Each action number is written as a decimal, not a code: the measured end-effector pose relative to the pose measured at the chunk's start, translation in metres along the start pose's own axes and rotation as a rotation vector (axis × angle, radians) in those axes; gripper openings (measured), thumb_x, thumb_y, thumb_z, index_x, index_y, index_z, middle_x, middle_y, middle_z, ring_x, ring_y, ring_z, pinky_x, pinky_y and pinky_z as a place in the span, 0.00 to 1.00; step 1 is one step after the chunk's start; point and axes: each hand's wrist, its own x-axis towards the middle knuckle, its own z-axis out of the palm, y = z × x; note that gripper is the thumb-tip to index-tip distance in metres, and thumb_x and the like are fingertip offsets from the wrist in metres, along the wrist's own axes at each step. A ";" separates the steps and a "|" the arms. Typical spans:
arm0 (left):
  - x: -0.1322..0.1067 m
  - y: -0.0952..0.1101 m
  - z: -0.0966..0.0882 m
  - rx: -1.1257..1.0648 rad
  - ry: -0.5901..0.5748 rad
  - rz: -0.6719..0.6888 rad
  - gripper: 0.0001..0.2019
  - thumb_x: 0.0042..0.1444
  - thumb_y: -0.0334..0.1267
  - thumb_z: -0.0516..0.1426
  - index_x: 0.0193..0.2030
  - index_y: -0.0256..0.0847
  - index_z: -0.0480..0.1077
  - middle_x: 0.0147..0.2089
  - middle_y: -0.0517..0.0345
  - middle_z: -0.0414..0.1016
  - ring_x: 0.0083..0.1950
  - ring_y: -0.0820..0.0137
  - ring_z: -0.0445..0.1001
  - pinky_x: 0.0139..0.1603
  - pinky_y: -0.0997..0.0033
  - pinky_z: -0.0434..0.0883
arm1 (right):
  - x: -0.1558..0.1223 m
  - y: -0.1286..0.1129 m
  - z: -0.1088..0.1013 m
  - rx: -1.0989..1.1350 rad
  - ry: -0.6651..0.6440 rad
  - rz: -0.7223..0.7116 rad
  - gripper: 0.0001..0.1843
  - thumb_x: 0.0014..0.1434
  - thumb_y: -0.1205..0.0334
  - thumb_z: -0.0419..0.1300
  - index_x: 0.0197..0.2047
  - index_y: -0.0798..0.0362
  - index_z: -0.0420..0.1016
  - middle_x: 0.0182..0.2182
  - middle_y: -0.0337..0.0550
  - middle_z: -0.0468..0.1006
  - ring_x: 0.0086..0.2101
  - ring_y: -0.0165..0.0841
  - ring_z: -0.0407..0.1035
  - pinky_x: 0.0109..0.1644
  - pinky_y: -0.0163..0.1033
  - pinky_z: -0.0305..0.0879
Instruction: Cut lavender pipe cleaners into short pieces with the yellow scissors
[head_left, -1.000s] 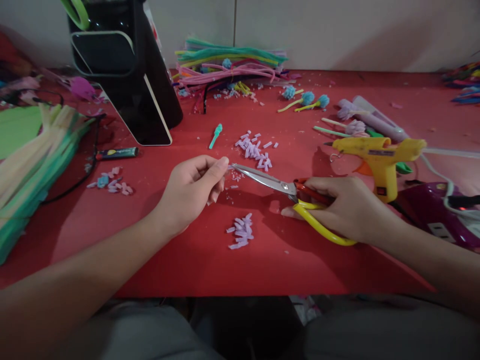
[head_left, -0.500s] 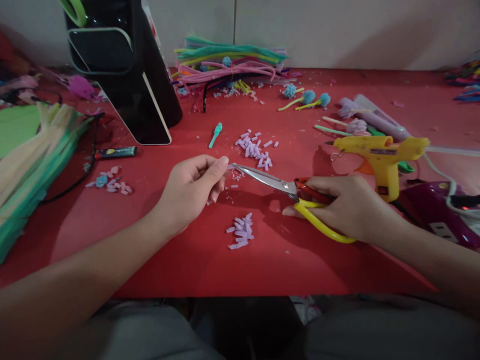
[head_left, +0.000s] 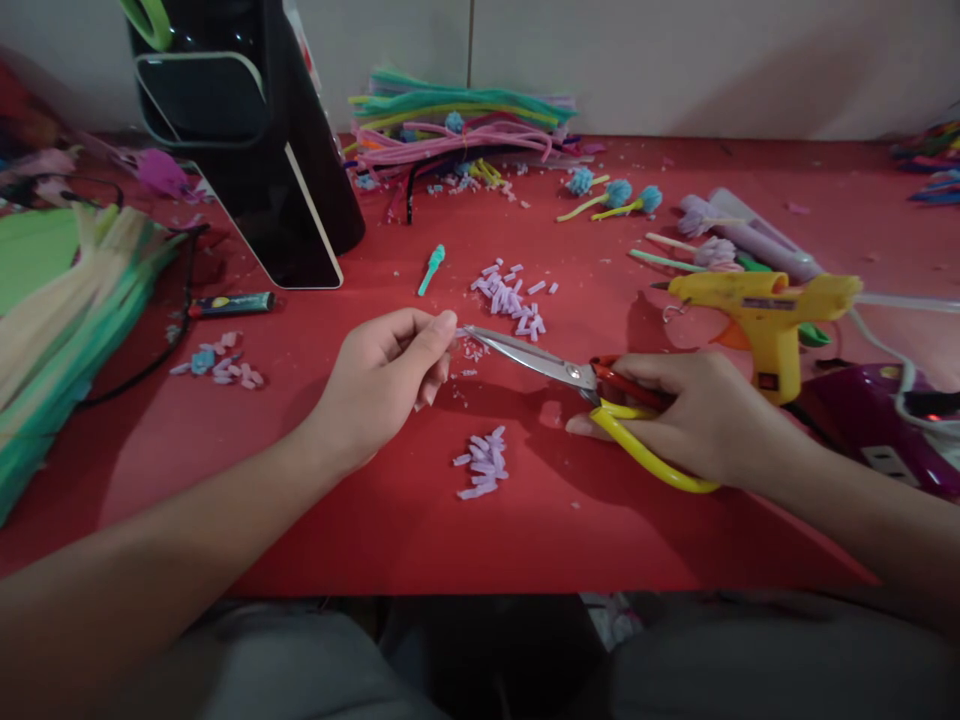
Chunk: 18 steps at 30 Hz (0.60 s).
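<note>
Between thumb and forefinger, my left hand (head_left: 394,365) pinches a small lilac pipe cleaner piece (head_left: 462,332). The tips of the scissors (head_left: 532,355) meet that piece just right of my fingertips. My right hand (head_left: 690,410) is closed around their red and yellow handles, and the blades look nearly together. Beyond the blade tips lies a pile of short lilac pieces (head_left: 510,295). A second lilac pile (head_left: 484,462) rests nearer the table's front edge. Fine lilac clippings (head_left: 469,373) are scattered under the blades.
A yellow glue gun (head_left: 765,310) stands right of the scissors, by a purple power strip (head_left: 870,400). The black phone-like device (head_left: 255,150) rises at back left. Pipe cleaner bundles lie at the back (head_left: 465,120) and left (head_left: 90,310). A teal stick (head_left: 431,270) lies mid-table.
The scissors and my right hand have shifted very slightly right and down, with the handles a little further apart. My left hand stays in place with its pinch.
</note>
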 end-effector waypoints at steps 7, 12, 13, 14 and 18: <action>0.001 0.000 0.000 -0.014 -0.008 0.014 0.17 0.64 0.44 0.57 0.25 0.39 0.66 0.23 0.63 0.66 0.20 0.81 0.61 0.20 0.78 0.58 | 0.002 0.004 0.002 0.002 0.028 0.029 0.38 0.41 0.21 0.60 0.22 0.51 0.59 0.20 0.33 0.52 0.25 0.28 0.47 0.25 0.36 0.46; 0.002 0.000 0.001 -0.031 -0.008 0.005 0.17 0.65 0.43 0.56 0.25 0.39 0.66 0.22 0.63 0.66 0.19 0.81 0.62 0.19 0.79 0.59 | 0.000 0.003 0.001 0.026 0.012 -0.004 0.36 0.42 0.23 0.62 0.22 0.50 0.59 0.20 0.33 0.53 0.24 0.27 0.48 0.25 0.36 0.47; 0.002 0.000 0.001 -0.034 -0.011 0.001 0.17 0.65 0.42 0.56 0.25 0.39 0.66 0.22 0.63 0.65 0.19 0.81 0.62 0.19 0.79 0.58 | -0.001 0.004 0.001 0.029 0.013 -0.014 0.36 0.43 0.24 0.62 0.23 0.50 0.58 0.20 0.32 0.53 0.24 0.28 0.48 0.25 0.37 0.47; 0.002 0.000 0.001 -0.037 -0.014 -0.002 0.18 0.65 0.42 0.55 0.25 0.39 0.66 0.21 0.63 0.65 0.19 0.81 0.62 0.18 0.79 0.58 | -0.002 0.004 0.001 0.028 0.013 -0.024 0.35 0.43 0.25 0.63 0.23 0.50 0.58 0.20 0.32 0.52 0.24 0.28 0.47 0.25 0.37 0.47; 0.002 0.001 0.002 -0.033 -0.009 -0.006 0.18 0.66 0.40 0.55 0.23 0.39 0.65 0.20 0.63 0.65 0.18 0.81 0.61 0.17 0.79 0.58 | -0.002 0.005 0.001 0.036 -0.001 -0.039 0.34 0.44 0.26 0.63 0.23 0.49 0.58 0.20 0.33 0.52 0.24 0.29 0.47 0.25 0.38 0.47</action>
